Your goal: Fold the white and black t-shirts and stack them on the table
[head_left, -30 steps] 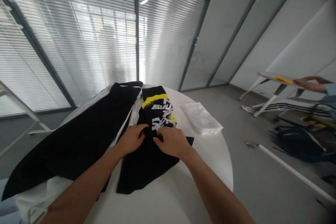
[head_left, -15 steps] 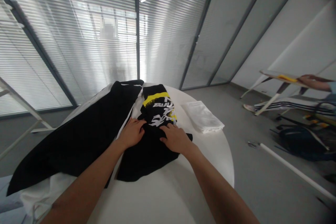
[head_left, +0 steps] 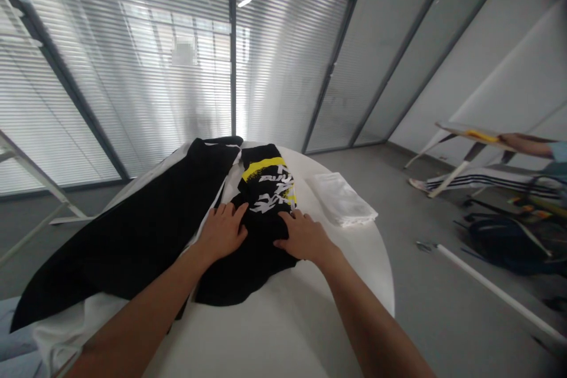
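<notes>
A black shirt (head_left: 248, 263) with a yellow stripe and white lettering lies partly folded on a round white table (head_left: 354, 283). My left hand (head_left: 224, 230) rests on its left side, fingers spread and pressing on the cloth. My right hand (head_left: 305, 237) lies at its right edge, thumb and fingers apart on the fabric. Part of the right edge is hidden under that hand. Left of the shirt, a larger black garment (head_left: 133, 218) is spread across the table and hangs over its left side.
A folded white cloth (head_left: 343, 198) lies on the table's right side. White fabric (head_left: 84, 325) hangs at lower left. At right, another person's hand (head_left: 516, 142) touches a yellow item (head_left: 481, 134) on a separate table. A white pole (head_left: 496, 286) crosses the floor area. Glass partitions with blinds stand behind.
The black flap that stuck out past my right hand is no longer visible there. My right hand has shifted slightly right and down; my left hand has moved little.
</notes>
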Available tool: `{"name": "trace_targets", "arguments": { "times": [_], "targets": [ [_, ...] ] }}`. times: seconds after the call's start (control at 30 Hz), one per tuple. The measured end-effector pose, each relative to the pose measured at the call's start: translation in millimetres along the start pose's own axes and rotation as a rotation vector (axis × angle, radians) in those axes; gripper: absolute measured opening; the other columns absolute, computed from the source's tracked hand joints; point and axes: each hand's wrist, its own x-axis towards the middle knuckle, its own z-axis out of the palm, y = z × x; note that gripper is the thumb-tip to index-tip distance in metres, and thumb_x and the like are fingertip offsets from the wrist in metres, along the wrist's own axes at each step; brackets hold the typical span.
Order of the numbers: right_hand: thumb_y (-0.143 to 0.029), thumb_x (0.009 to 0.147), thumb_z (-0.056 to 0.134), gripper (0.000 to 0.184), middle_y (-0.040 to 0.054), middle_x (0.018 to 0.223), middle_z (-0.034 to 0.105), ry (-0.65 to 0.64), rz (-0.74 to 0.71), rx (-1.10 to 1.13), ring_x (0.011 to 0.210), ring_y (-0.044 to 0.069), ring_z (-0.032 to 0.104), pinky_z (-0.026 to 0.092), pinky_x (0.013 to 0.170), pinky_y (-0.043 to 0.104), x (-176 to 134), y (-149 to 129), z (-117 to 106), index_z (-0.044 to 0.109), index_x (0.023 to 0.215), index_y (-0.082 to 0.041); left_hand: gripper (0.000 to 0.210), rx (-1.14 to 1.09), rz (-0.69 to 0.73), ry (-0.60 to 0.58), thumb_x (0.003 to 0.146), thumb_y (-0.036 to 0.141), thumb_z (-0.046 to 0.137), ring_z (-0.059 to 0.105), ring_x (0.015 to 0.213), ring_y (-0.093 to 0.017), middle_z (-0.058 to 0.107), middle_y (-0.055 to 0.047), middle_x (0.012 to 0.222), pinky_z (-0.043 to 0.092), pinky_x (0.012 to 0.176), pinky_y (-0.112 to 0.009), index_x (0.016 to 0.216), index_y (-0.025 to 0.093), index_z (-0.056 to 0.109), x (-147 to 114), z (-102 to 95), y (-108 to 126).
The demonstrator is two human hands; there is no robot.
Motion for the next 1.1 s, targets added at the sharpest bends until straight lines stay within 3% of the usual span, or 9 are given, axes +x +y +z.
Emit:
{"name": "trace_targets", "arguments": {
  "times": [0.13,0.2,0.37,0.53,0.7,0.83,0.97,1.1],
  "targets": [
    [-0.053,0.069,0.071,0.088,0.0160,0.131,0.052,-0.132,-0.037,0.080,0.106,0.034,0.060,0.045,0.082,0.039,-0.2,16.0,-6.4,0.035,0.145,-0.026,0.056,-0.047,0.073,-0.043,0.085,0.035,0.049,0.051,0.110,-0.030,0.059,-0.012,0.115,0.036,0.094,-0.045,0.140,0.023,0.046,-1.7,-5.2,0.7],
    [-0.049,0.068,0.072,0.088,0.0143,0.128,0.055,-0.150,-0.091,0.089,0.103,0.032,0.062,0.045,0.083,0.037,0.0,20.9,-8.9,0.035,0.145,-0.026,0.055,-0.105,0.128,-0.070,0.084,0.034,0.050,0.052,0.109,-0.029,0.061,-0.011,0.114,0.037,0.095,-0.044,0.139,0.024,0.047,-1.1,-6.9,0.6],
    [-0.028,0.085,0.051,0.046,0.0095,0.119,0.065,0.012,-0.153,0.086,0.107,0.027,0.061,0.041,0.088,0.035,-1.3,15.6,-17.0,0.052,0.132,-0.025,0.056,-0.274,0.195,-0.097,0.083,0.032,0.052,0.057,0.102,-0.027,0.065,-0.010,0.109,0.041,0.092,-0.041,0.138,0.022,0.047,0.1,-9.8,1.0],
    [-0.027,0.088,0.048,0.029,0.0064,0.107,0.070,0.076,-0.182,0.152,0.099,0.023,0.063,0.042,0.086,0.032,-2.1,3.4,-25.9,0.065,0.111,-0.023,0.056,-0.470,0.150,-0.144,0.084,0.030,0.052,0.064,0.082,-0.022,0.068,-0.004,0.089,0.047,0.077,-0.034,0.139,0.023,0.045,-0.9,-11.4,-0.8],
    [-0.022,0.086,0.048,0.021,0.0020,0.092,0.071,0.106,-0.342,0.465,0.087,0.018,0.063,0.043,0.080,0.028,-2.0,-1.7,-26.0,0.068,0.092,-0.021,0.039,-0.714,0.125,-0.133,0.085,0.026,0.052,0.066,0.086,-0.019,0.070,-0.003,0.099,0.049,0.079,-0.032,0.123,0.025,0.057,-0.2,-11.2,-0.1],
    [-0.027,0.088,0.047,0.021,-0.0008,0.084,0.068,0.072,-0.393,0.768,0.080,0.015,0.060,0.043,0.076,0.027,1.4,-6.1,-20.1,0.068,0.088,-0.020,0.038,-0.972,0.046,-0.104,0.090,0.032,0.049,0.066,0.084,-0.018,0.070,-0.004,0.097,0.051,0.079,-0.033,0.126,0.022,0.053,2.0,-9.5,1.4],
    [-0.037,0.089,0.050,0.026,-0.0006,0.082,0.066,0.042,-0.323,1.070,0.079,0.016,0.059,0.044,0.075,0.027,8.0,-8.6,-12.6,0.067,0.086,-0.019,0.053,-1.249,-0.072,-0.160,0.093,0.043,0.046,0.066,0.073,-0.018,0.069,-0.005,0.084,0.052,0.067,-0.032,0.138,0.017,0.039,2.7,-11.5,2.1],
    [-0.046,0.086,0.054,0.030,0.0003,0.085,0.067,0.062,-0.179,1.323,0.083,0.018,0.060,0.045,0.080,0.029,13.8,-10.8,-6.5,0.067,0.087,-0.019,0.078,-1.416,-0.030,-0.217,0.088,0.041,0.058,0.065,0.072,-0.015,0.067,-0.003,0.087,0.051,0.075,-0.034,0.150,0.021,0.016,-3.3,-20.8,7.9]
  ]
}}
